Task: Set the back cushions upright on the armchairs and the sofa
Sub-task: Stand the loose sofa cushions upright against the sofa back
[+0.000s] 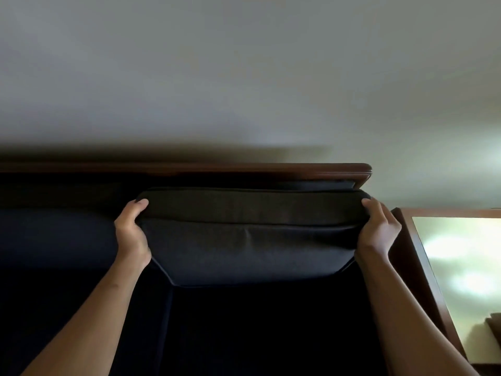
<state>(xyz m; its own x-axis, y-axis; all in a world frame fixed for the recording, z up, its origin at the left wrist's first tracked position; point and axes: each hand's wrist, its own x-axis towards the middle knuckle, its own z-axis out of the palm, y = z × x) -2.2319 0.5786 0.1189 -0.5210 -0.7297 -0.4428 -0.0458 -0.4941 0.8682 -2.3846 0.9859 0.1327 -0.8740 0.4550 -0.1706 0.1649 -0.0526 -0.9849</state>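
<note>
A dark back cushion (249,240) stands nearly upright against the backrest of a sofa with a dark wooden top rail (271,168). My left hand (131,232) grips the cushion's upper left corner, thumb on its top edge. My right hand (379,229) grips the upper right corner the same way. The dark seat cushion (257,335) lies below. Another dark back cushion (54,234) sits to the left, hard to make out in the shadow.
A plain pale wall (244,77) rises behind the sofa. On the right stands a side table (423,267) with a wooden frame and a glossy, reflective top (461,267), close beside the sofa's right end.
</note>
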